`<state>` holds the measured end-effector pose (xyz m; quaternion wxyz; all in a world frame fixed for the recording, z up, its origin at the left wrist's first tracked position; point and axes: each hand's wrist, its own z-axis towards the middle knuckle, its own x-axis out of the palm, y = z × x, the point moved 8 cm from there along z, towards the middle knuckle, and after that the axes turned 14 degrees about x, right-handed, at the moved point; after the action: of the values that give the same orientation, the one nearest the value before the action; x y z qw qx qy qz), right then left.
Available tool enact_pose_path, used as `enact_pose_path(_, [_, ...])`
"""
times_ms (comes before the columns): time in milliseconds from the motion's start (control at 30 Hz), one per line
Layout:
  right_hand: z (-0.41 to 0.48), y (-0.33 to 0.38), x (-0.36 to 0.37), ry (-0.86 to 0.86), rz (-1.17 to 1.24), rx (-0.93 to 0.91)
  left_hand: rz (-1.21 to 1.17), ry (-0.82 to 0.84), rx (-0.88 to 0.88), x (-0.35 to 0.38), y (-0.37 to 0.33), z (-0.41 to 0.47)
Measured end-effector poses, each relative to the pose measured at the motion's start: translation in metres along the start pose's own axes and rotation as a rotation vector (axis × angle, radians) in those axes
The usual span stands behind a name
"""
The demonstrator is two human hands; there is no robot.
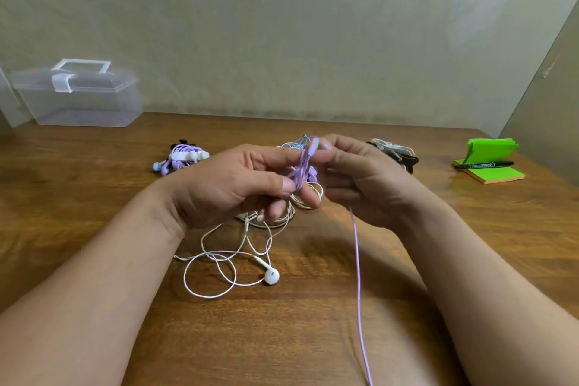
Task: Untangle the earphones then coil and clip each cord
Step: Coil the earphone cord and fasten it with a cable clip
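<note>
1. Upper left of the frame, a clear plastic box (pixel 78 97) sits at the back of the wooden table (pixel 94 229), lid down. It's out of the working space, probably there to store finished sets.
2. Left of centre lies a purple clipped set (pixel 185 158), wound up with a white clip across it. That one looks finished and put aside.
3. At centre is the left hand (pixel 232 185), raised off the table. Thumb and curled fingers pinch the purple cord (pixel 302 171) where its loops gather. I read it as the anchor, stopping the coil from springing apart.
4. Lower centre, the white earphones (pixel 238 260) sprawl in loose loops on the table with one bud showing. Their upper end runs up under the left hand, and I can't tell whether the fingers catch it too.
5. Right of centre, the right hand (pixel 360 178) pinches the top of the same purple cord between thumb and forefinger, with the other fingers loosely curled. The free tail drops from under this hand to the bottom edge, so there's plenty left to wind.
6. Behind the right hand, a white bundle (pixel 394 150) in a dark clip is partly hidden.
7. Far right, green sticky notes (pixel 490 172) with a black marker (pixel 484 164) on top.
</note>
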<state>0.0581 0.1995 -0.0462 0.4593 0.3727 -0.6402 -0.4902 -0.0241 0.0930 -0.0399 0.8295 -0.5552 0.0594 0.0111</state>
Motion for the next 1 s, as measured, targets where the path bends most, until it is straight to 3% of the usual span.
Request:
enact_pose_path(233, [0.006, -0.011, 0.012, -0.144, -0.194, 0.037, 0.046, -0.315, 0.105, -0.02, 0.001, 0.007])
enact_pose_path(400, [0.003, -0.031, 0.03, -0.049, -0.313, 0.156, 0.17, -0.469, 0.198, -0.043, -0.01, 0.009])
enact_pose_path(467, [0.004, -0.034, 0.034, -0.059, -0.436, 0.152, 0.289, -0.466, 0.194, -0.045, -0.009, 0.008])
enact_pose_path(633, [-0.004, -0.006, 0.024, -0.309, -0.889, -0.025, 0.62, -0.403, 0.077, -0.049, -0.001, 0.004])
enact_pose_path(833, [-0.023, 0.026, 0.01, -0.531, -0.977, -0.27, 0.791, -0.144, -0.014, -0.027, 0.003, 0.002])
enact_pose_path(1000, [-0.029, 0.034, 0.003, -0.442, -0.748, -0.314, 0.717, -0.101, -0.029, -0.022, 0.002, 0.003])
